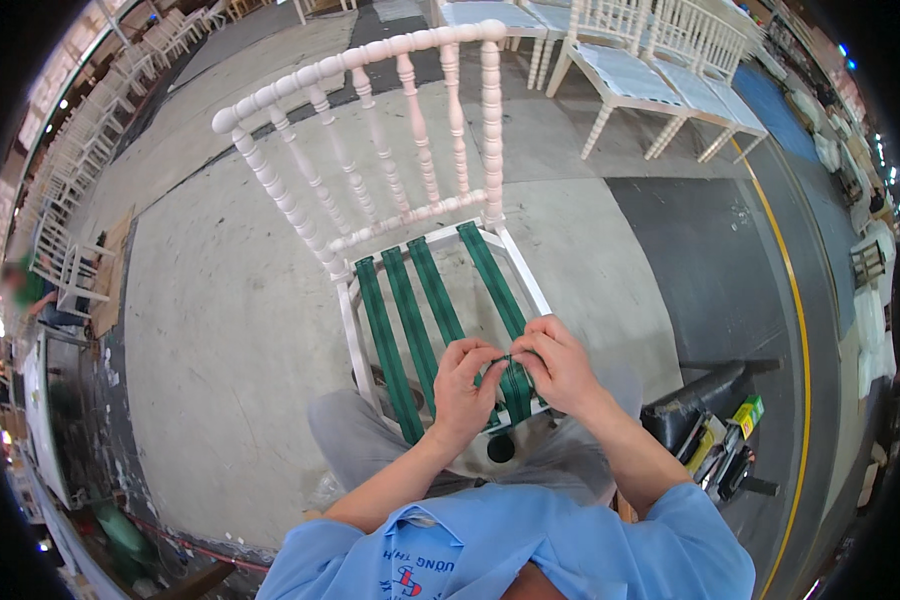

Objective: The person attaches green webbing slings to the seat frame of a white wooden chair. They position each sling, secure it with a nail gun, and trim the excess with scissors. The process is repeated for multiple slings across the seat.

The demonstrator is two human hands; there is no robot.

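Green woven webbing strap (510, 375) pinched between both sets of fingertips, left hand (462, 385) and right hand (558, 362) touching, over front rail of white spindle-back wooden chair frame (370, 140), three parallel straps beyond.

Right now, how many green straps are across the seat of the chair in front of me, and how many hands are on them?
Green straps: 4
Hands on the straps, left hand and right hand: 2
White chair frame: 1
Total: 7
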